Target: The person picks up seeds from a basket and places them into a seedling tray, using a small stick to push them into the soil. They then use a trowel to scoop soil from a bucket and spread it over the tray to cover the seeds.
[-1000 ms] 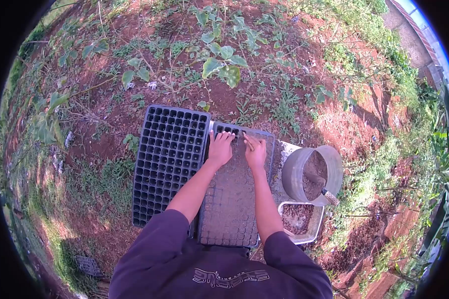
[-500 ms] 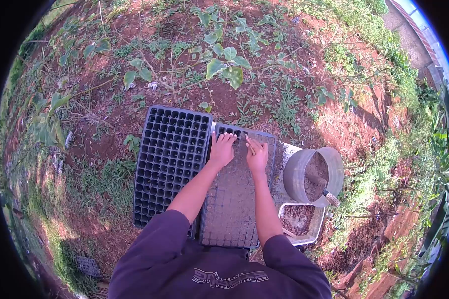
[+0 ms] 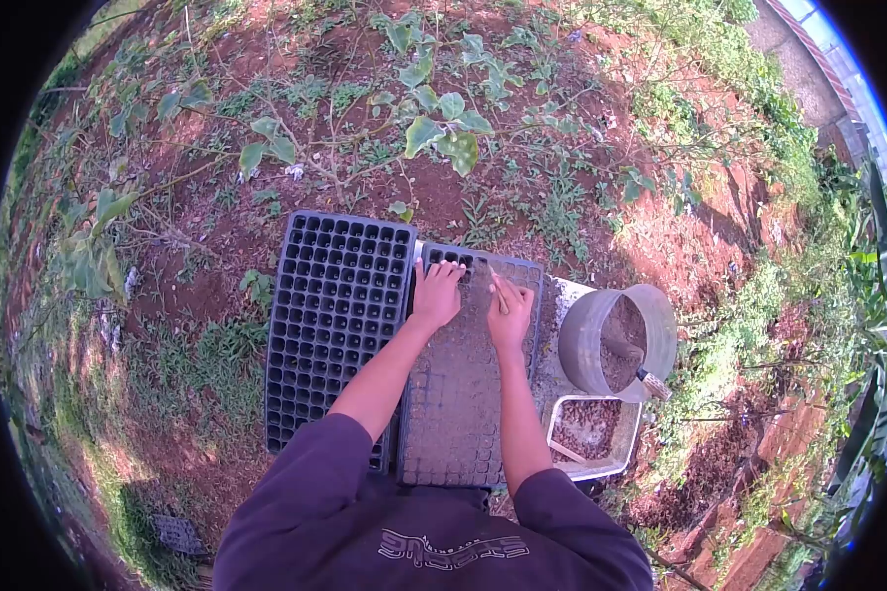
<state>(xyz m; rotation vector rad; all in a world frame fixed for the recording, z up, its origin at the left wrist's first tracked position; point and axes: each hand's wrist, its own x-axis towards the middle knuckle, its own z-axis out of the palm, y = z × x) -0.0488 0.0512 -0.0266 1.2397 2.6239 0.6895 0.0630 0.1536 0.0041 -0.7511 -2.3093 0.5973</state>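
Observation:
A black cell tray (image 3: 453, 394) covered with brown soil lies in front of me, with a few bare cells at its far left corner. My left hand (image 3: 437, 294) rests on its far left part, fingers spread near those cells. My right hand (image 3: 511, 310) is closed on a small thin stick (image 3: 502, 295), whose tip is near the soil at the tray's far end. Beside the left edge stands another black cell tray (image 3: 340, 315) with empty cells.
To the right stands a round translucent tub (image 3: 583, 345) of soil with a handled scoop (image 3: 650, 382). Nearer me is a pale rectangular container (image 3: 623, 448) with reddish bits and a light stick. Leafy plants (image 3: 453, 133) grow beyond the trays.
My right hand has turned slightly, and the stick in it shows more clearly. My left hand has stayed almost in place. The view has shifted a little.

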